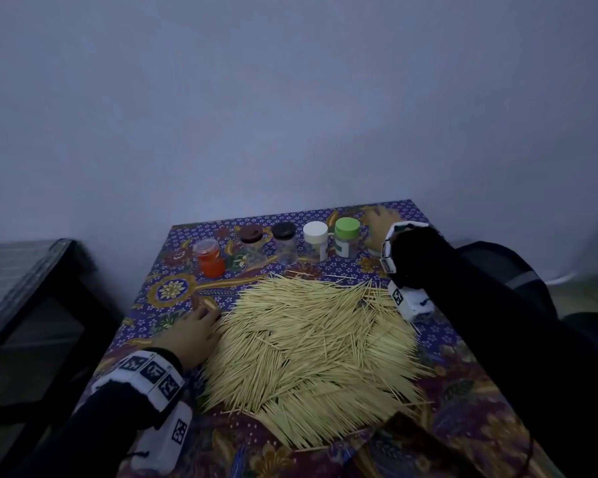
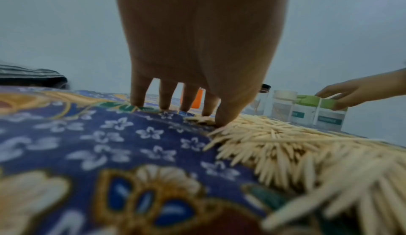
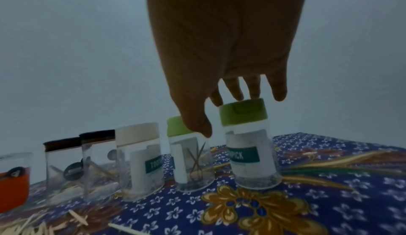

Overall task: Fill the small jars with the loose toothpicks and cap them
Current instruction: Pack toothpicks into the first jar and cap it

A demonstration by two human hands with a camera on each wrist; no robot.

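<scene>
A big pile of loose toothpicks (image 1: 311,343) covers the middle of the flowered cloth (image 1: 173,288). Several small capped jars stand in a row behind it: an orange one (image 1: 210,258), two dark-lidded ones (image 1: 251,244), a white-lidded one (image 1: 315,241) and a green-lidded one (image 1: 347,236). A second green-capped jar (image 3: 248,151) ends the row on the right. My right hand (image 3: 219,115) hovers over its cap, fingers touching the far rim and thumb slightly apart. My left hand (image 1: 201,319) rests flat on the cloth, thumb on the pile's left edge (image 2: 219,122).
A dark bench (image 1: 32,288) stands left of the table, below its level. A dark bag (image 1: 497,267) lies beyond the right edge. A plain wall rises directly behind the jars. A few stray toothpicks (image 3: 79,218) lie between the pile and the jar row.
</scene>
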